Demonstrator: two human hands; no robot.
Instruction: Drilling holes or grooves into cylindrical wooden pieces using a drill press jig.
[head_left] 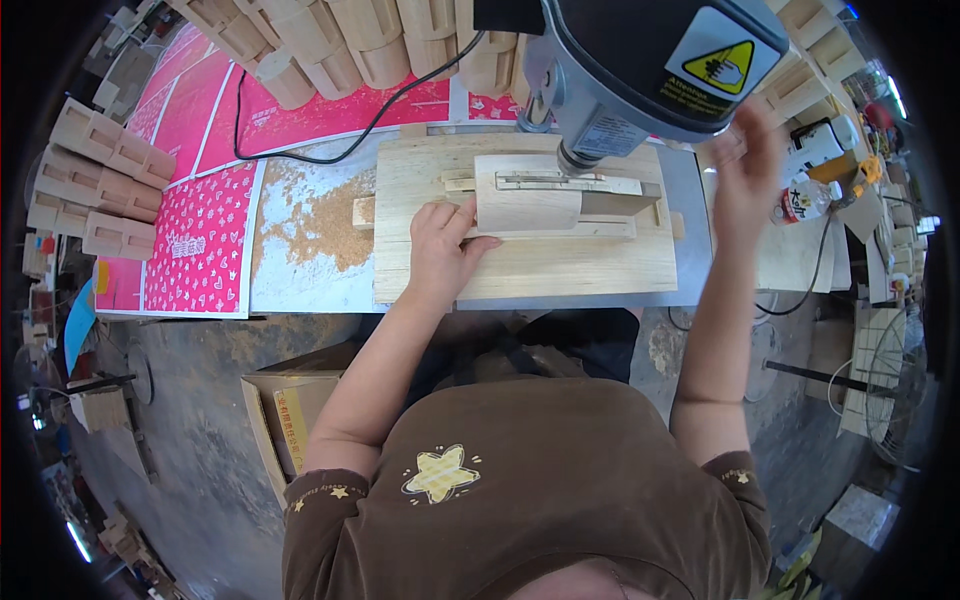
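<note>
A pale wooden block (pixel 528 205) with a rounded face lies in a wooden jig (pixel 420 270), under the head of a bench drill press (pixel 640 70). My left hand (pixel 445 245) grips the block's left end, its fingers curled against the end and its thumb along the lower edge. Right above the block is the drill chuck (pixel 577 160); the bit's tip cannot be made out. My right hand (pixel 748 160) is raised beside the right side of the drill head, blurred by motion, so its fingers and anything in them cannot be made out.
Sawdust (pixel 325 225) covers the metal bench left of the jig. Stacked grooved wooden pieces (pixel 100 185) stand on the left, with more along the back. A black cable (pixel 345 158) loops over the pink sheeting (pixel 200 240). A bottle (pixel 805 198) stands at right; a cardboard box (pixel 290 410) sits below the bench.
</note>
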